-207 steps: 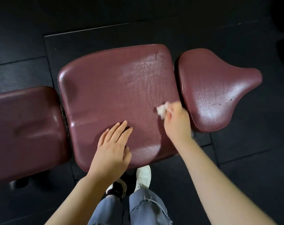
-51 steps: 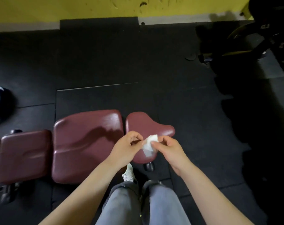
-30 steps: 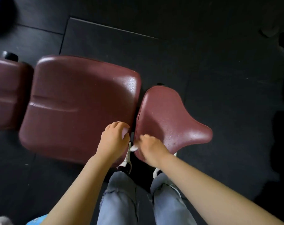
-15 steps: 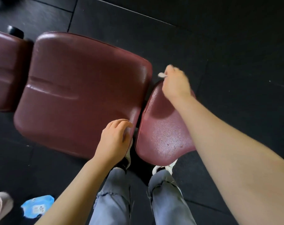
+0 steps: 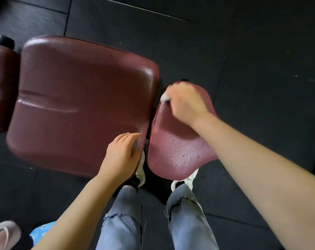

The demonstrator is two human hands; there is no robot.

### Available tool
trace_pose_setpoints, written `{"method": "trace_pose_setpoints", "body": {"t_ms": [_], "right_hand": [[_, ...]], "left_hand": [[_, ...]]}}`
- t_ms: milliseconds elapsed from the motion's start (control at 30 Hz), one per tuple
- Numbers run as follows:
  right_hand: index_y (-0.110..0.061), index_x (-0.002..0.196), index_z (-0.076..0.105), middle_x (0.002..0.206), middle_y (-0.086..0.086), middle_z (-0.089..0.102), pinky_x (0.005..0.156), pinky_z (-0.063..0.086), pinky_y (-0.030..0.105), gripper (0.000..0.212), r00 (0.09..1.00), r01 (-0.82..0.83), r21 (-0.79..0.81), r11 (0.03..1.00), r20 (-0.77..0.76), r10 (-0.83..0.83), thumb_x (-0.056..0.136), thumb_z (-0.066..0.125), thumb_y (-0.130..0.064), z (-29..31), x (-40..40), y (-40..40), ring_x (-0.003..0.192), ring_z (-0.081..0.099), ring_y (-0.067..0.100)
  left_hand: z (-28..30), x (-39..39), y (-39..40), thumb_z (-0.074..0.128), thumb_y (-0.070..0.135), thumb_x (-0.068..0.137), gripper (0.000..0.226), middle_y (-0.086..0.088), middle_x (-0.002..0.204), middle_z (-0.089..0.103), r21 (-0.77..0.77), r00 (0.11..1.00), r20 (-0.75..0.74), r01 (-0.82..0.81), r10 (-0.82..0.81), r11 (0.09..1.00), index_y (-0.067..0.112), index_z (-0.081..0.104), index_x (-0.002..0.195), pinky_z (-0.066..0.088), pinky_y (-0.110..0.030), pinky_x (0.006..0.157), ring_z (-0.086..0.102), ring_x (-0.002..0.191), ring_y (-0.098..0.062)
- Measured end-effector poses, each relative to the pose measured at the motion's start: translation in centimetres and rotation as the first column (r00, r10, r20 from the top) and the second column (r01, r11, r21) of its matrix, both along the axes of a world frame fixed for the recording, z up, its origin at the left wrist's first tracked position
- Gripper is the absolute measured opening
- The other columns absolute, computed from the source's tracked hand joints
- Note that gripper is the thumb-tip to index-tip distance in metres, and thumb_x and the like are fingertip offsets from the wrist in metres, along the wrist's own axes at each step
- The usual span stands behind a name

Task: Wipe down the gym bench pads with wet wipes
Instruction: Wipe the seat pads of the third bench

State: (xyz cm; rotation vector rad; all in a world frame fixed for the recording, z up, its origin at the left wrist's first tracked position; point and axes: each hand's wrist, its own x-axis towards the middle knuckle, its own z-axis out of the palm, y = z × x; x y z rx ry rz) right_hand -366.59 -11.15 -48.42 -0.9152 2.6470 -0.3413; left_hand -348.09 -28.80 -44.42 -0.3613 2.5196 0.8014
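White wipe [image 5: 164, 97] in right hand [image 5: 186, 101] drawn nearer, left hand [image 5: 121, 156] unmoved

Large maroon bench pad [image 5: 77, 105] covered in what looks like vinyl or faux leather, smooth with a fine grain and a soft gloss; pale highlights run along a crease and the rounded right edge. Smaller seat pad [image 5: 176, 150] in the same maroon covering, its surface speckled with tiny shiny droplets, so it looks wet. A white wipe [image 5: 164, 97], blurred, probably thin soft cloth-like paper, shows at the right hand [image 5: 186, 101]. The floor [image 5: 252, 60] is matt black rubber matting with visible seams. Trousers [image 5: 189, 222] are faded blue-grey denim with frayed tears. A blue packet [image 5: 40, 230] looks like glossy plastic.
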Motion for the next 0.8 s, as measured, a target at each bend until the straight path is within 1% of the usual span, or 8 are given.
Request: {"method": "trace_pose_setpoints", "body": {"t_ms": [67,133,233,333,433,600,700,800], "right_hand": [[-0.014,0.088,0.060,0.091,0.009,0.065,0.070,0.041,0.038,0.017,0.943,0.332,-0.009,0.943,-0.014,-0.332,0.083,0.049,-0.002,-0.2,-2.2,0.6,0.086,0.057,0.035],[-0.017,0.091,0.065,0.088,0.008,0.065,0.069,0.041,0.038,0.024,0.940,0.340,-0.057,0.939,-0.009,-0.341,0.081,0.051,0.000,-0.2,0.4,1.1,0.084,0.057,0.035],[-0.019,0.094,0.073,0.084,0.006,0.066,0.069,0.045,0.035,0.032,0.983,-0.017,-0.176,0.984,0.177,0.049,0.072,0.058,-0.002,0.5,10.0,3.0,0.077,0.060,0.031],[-0.024,0.086,0.070,0.074,-0.006,0.062,0.061,0.040,0.025,0.025,0.795,-0.564,-0.038,0.825,0.245,0.555,0.068,0.054,-0.016,1.7,17.0,6.5,0.070,0.059,0.018],[-0.027,0.087,0.068,0.073,-0.009,0.061,0.063,0.039,0.029,0.020,0.703,-0.699,-0.052,0.713,0.127,0.699,0.076,0.052,-0.020,1.2,14.5,6.5,0.071,0.058,0.016],[-0.026,0.092,0.069,0.085,-0.001,0.067,0.069,0.040,0.037,0.026,0.987,-0.076,0.075,0.994,-0.133,0.085,0.077,0.055,-0.011,-0.3,0.3,2.3,0.079,0.060,0.028],[-0.018,0.094,0.060,0.096,0.003,0.068,0.078,0.037,0.040,0.018,0.902,0.427,0.008,0.904,-0.067,-0.426,0.087,0.047,-0.009,-0.5,-2.3,3.2,0.089,0.057,0.031],[-0.025,0.097,0.069,0.089,0.001,0.067,0.075,0.038,0.039,0.035,0.972,0.231,-0.112,0.967,-0.019,-0.234,0.077,0.053,-0.001,-0.4,3.6,4.2,0.080,0.057,0.030]], "left_hand": [[0.2,-0.1,0.4,0.057,0.003,0.086,0.045,-0.001,0.129,0.065,0.000,1.000,0.020,-0.003,0.003,1.000,0.012,0.061,0.131,0.040,-0.044,0.108,0.050,0.129,-0.029],[0.4,-0.4,0.7,0.057,0.003,0.085,0.046,-0.003,0.130,0.065,0.017,0.999,0.028,0.016,-0.017,1.000,0.010,0.061,0.131,0.039,-0.043,0.109,0.050,0.130,-0.031],[0.7,-0.9,1.0,0.048,0.016,0.082,0.054,-0.003,0.136,0.061,0.027,0.997,0.063,0.049,-0.051,0.998,0.011,0.059,0.135,0.039,-0.046,0.110,0.047,0.133,-0.029],[0.7,-1.2,1.2,0.051,0.015,0.083,0.052,-0.004,0.136,0.061,-0.001,0.994,0.062,0.095,-0.095,0.995,0.011,0.059,0.135,0.041,-0.049,0.108,0.049,0.132,-0.031],[0.4,-1.5,1.4,0.046,0.022,0.082,0.056,0.000,0.140,0.058,-0.023,0.990,0.071,0.125,-0.123,0.992,0.014,0.057,0.136,0.040,-0.051,0.108,0.046,0.135,-0.029],[-0.3,-1.7,1.8,0.058,0.012,0.090,0.052,0.002,0.147,0.051,-0.040,0.988,0.078,0.136,-0.133,0.990,0.016,0.053,0.142,0.034,-0.047,0.113,0.038,0.141,-0.025],[0.0,-1.7,2.4,0.058,0.012,0.091,0.055,0.003,0.150,0.047,-0.046,0.985,0.113,0.134,-0.128,0.990,0.019,0.049,0.145,0.030,-0.046,0.115,0.032,0.144,-0.023],[0.2,-2.0,3.1,0.055,0.012,0.092,0.058,0.003,0.154,0.043,-0.031,0.977,0.140,0.169,-0.163,0.985,0.019,0.045,0.148,0.028,-0.044,0.117,0.031,0.145,-0.021]]}}
